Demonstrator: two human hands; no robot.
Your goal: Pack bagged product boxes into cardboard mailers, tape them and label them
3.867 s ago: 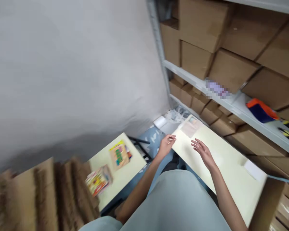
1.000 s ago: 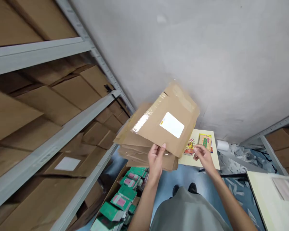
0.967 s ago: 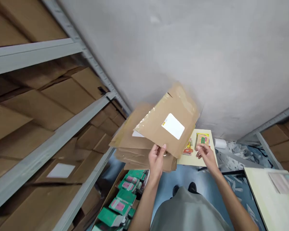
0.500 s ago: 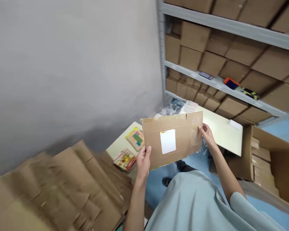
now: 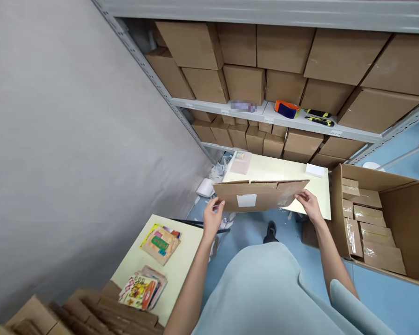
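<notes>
A flattened cardboard box [image 5: 265, 197] with a white label [image 5: 246, 200] hangs between my two hands, tilted so its top edge points away from me. My left hand [image 5: 213, 217] pinches its left lower corner, thumb on the front. At the right end, my right hand [image 5: 309, 203] grips the edge between thumb and fingers. Behind the cardboard lies a cream tabletop [image 5: 279, 168], bearing a pale plastic box [image 5: 241, 162] and a small white stack [image 5: 314, 170]. Whether the cardboard touches that tabletop, I cannot tell.
Metal shelving [image 5: 293, 122] full of cartons stands ahead, with yellow-black cutters [image 5: 320, 121] and an orange-blue tape roll [image 5: 287, 109]. A large open carton [image 5: 408, 218] holding small boxes is at right. Left, a second table [image 5: 181, 253] carries booklets [image 5: 139, 291]; folded cardboard [image 5: 101, 314] lies nearby.
My view has swung right toward the shelves. The cardboard has tipped from facing me to nearly flat and moved forward to the near side of the cream table, both hands still on it.
</notes>
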